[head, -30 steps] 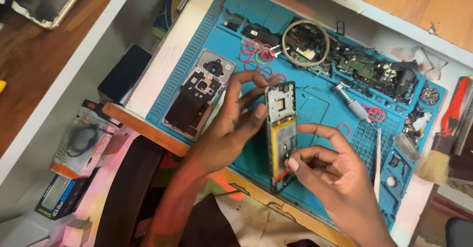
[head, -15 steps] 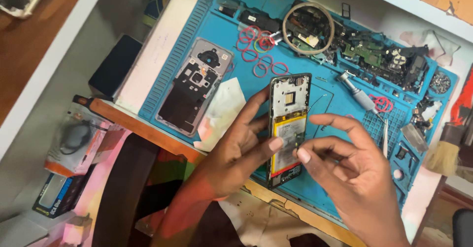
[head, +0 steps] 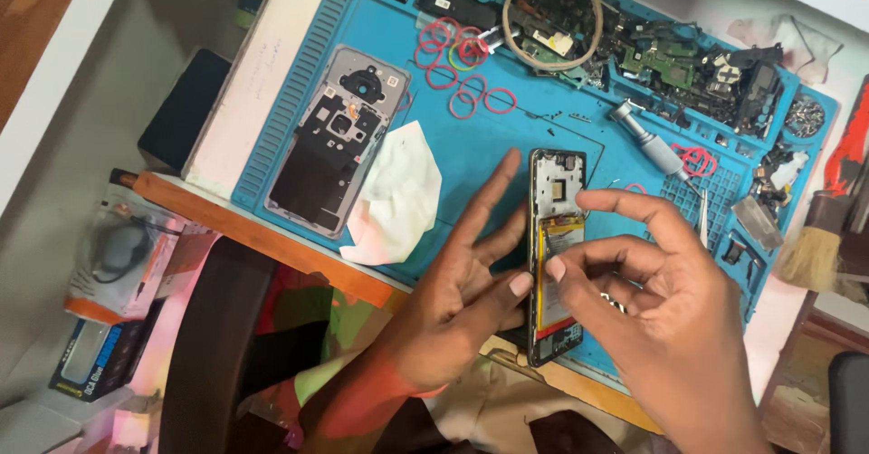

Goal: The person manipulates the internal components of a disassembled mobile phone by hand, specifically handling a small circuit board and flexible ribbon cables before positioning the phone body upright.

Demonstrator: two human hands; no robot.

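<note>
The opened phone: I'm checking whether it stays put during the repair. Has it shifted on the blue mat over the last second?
Cannot tell. The camera itself moved; the opened phone lies in about the same spot on the blue mat, below the red rubber bands.

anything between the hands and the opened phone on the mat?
Nothing visible. The left hand and right hand both have fingers on the opened phone, at its yellow battery. The white cloth lies apart, beside it.
</note>
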